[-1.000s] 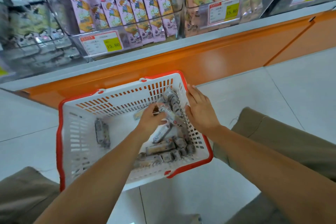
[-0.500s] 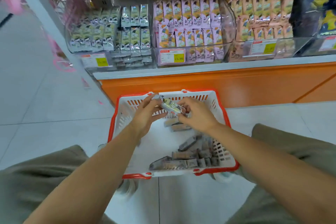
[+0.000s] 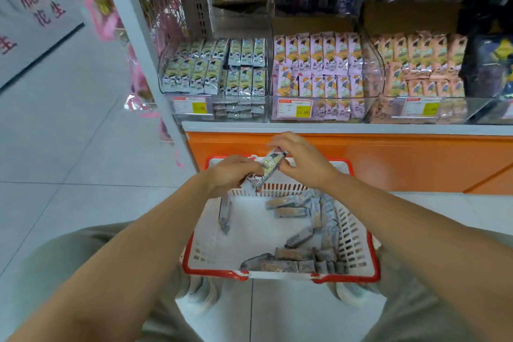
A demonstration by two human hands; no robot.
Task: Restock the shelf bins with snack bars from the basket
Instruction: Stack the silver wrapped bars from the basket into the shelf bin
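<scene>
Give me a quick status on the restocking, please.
Left hand and right hand grip one snack bar over basket. Shelf bins ahead, unobstructed.

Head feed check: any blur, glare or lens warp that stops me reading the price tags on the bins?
Head view: light is even, focus soft; the middle price tag reads 15.80, the left price tag is smeared; glare hazes the clear bin wall; the wide lens bows the shelf upright; print on the snack bar is blurred.
</scene>
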